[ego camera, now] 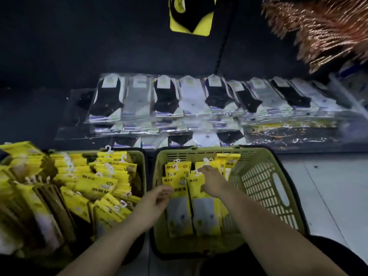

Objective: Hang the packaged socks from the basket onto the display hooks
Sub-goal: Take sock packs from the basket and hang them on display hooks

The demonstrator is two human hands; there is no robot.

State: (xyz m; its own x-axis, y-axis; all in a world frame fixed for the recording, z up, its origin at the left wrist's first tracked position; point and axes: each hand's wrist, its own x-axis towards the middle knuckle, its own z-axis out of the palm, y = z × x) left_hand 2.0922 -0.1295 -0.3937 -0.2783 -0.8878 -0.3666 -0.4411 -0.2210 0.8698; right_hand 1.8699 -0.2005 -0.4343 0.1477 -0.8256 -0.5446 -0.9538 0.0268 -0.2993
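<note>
Fingers point(166, 193) of the left hand point(159, 198) are curled and clamp the left edge of the front pack point(179, 216) in the left row inside the basket point(258, 188). The right hand point(212, 183) lies over the right row. Its fingers point(204, 169) are stretched forward and close together, resting on the yellow tops just below a white plastic hook point(206, 161). Whether they pinch anything cannot be told.

Two green baskets stand side by side. The right one holds two rows of packs point(207, 216) at its left wall, each with a yellow header over pale socks, and its right half shows bare mesh. The second basket point(143, 176), at the left, is heaped with yellow packs too many to count, and more spill past its left edge. One hanging pack point(191, 14), yellow and black, shows at the top edge.

Beyond the baskets, a low dark shelf point(39, 116) carries wrapped socks point(165, 96), dark and pale by turns, laid flat in overlapping layers. Pale floor point(328, 186) shows at the right. Something orange and stringy point(322, 26) blurs the top right corner. The room is dim.
</note>
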